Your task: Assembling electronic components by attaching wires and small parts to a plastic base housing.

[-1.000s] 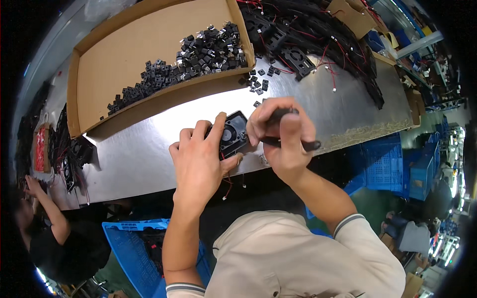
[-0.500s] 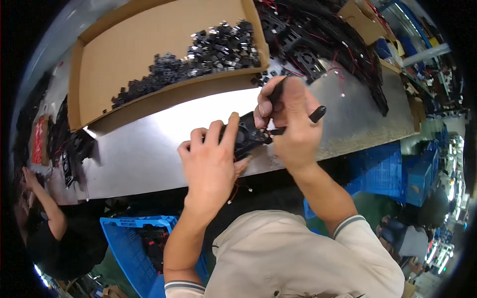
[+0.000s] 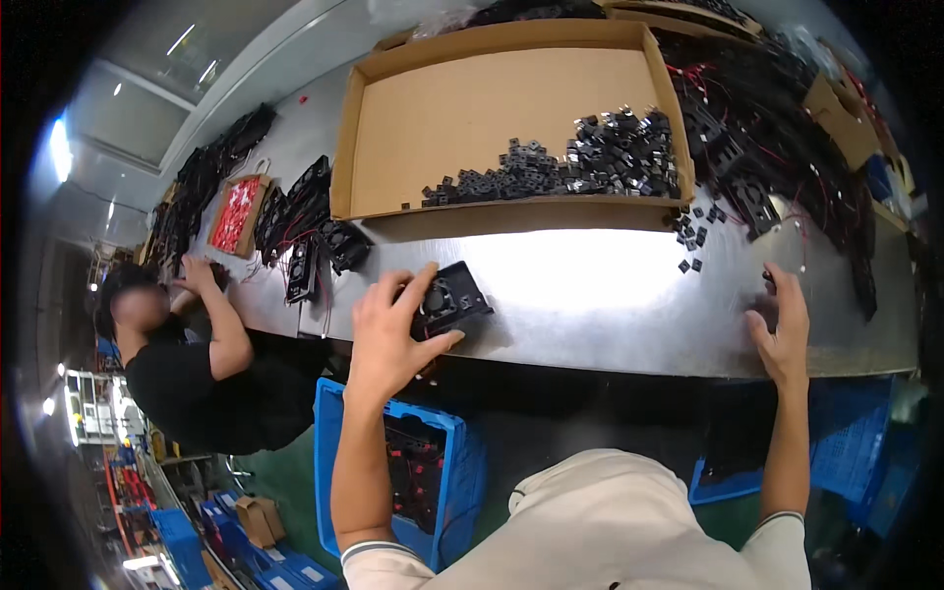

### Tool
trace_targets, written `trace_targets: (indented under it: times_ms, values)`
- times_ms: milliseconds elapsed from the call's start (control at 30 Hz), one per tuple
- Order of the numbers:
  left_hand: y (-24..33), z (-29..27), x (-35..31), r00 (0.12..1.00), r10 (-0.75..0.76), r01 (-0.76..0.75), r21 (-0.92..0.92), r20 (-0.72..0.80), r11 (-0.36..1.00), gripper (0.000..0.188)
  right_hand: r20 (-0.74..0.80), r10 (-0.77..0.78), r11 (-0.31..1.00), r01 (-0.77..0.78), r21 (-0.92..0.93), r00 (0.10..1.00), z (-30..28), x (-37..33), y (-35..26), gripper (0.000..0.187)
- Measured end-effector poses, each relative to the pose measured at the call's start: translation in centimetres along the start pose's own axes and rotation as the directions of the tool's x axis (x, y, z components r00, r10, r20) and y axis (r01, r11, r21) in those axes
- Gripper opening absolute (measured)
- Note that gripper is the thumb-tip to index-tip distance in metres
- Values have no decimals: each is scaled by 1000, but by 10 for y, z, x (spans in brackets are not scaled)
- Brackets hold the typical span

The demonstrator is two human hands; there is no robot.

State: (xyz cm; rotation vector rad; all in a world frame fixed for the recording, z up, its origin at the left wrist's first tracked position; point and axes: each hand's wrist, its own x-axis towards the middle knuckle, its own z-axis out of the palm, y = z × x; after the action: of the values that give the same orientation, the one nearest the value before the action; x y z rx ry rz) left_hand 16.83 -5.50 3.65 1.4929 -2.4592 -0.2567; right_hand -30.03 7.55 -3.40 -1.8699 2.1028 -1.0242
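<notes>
While the left hand (image 3: 385,329) has hold of the black fan unit (image 3: 462,292), the right hand (image 3: 786,339) sits well apart, over toward the right end of the steel bench (image 3: 600,324). And it's a snug grip on the left: fingers bent over the far side, thumb along the near one, the housing caught between them and turned at an angle, there at the bench's front side, nearer the person than the cardboard tray (image 3: 472,108). The right hand is half curled, thumb and forefinger parted, with something dark (image 3: 769,277) by the fingertips; held or merely touched, I can't tell from here! Good handling, I'd judge, means clasping that unit by its rim, firm but no harder than needed, fingertips off the round fan opening (image 3: 437,303) so nothing gets pressed inward. Flat and square on the metal would be best, a little in from the edge, thumb as the steadying side. For the right, a light touch suits, steering around the loose black pieces (image 3: 692,241) scattered by the tray's near right corner, so none gets swept along
</notes>
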Motion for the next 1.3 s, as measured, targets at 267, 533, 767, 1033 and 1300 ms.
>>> trace_targets:
  times_ms: [267,533,767,1033,1300]
  values:
    - [35,14,6,991,95,-92,37,-96,995,83,33,-94,964,99,-245,995,11,1,-3,77]
    - [54,22,4,989,130,-123,86,-73,989,82,-1,-179,954,174,-243,984,7,-2,-3,75]
    - [105,59,10,992,124,-122,-81,27,989,78,-212,143,402,139,905,967,13,17,-49,79]
    - [140,86,17,990,84,-55,-244,112,968,79,-171,-88,-131,158,979,981,62,23,-118,79]
    - [141,88,12,991,95,-77,-190,91,979,81,-79,-17,206,80,975,997,64,15,-135,86]
